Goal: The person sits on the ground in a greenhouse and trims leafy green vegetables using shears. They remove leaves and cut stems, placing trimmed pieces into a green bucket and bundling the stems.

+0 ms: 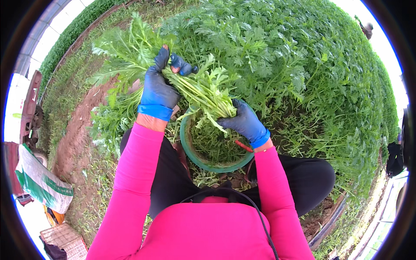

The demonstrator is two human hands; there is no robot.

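My left hand (159, 84), in a worn blue glove with bare fingertips showing, is closed around the middle of a bunch of leafy greens (198, 91). The feathery tops fan out to the upper left. At the cut stem ends, my right hand (243, 122), gloved in blue too, grips the lower part of the same bunch. Below it stands a round green tub (216, 169) with loose leaves and trimmings inside. A red handle (243, 146) lies at the tub's right side, under my right wrist; its other end is hidden.
Dense leafy greens (260, 48) grow ahead and to the right. More cut greens (110, 120) lie left of my left forearm. A white and green sack (45, 180) and a plastic crate (65, 240) are at the far left. Another person (367, 31) is far off at upper right.
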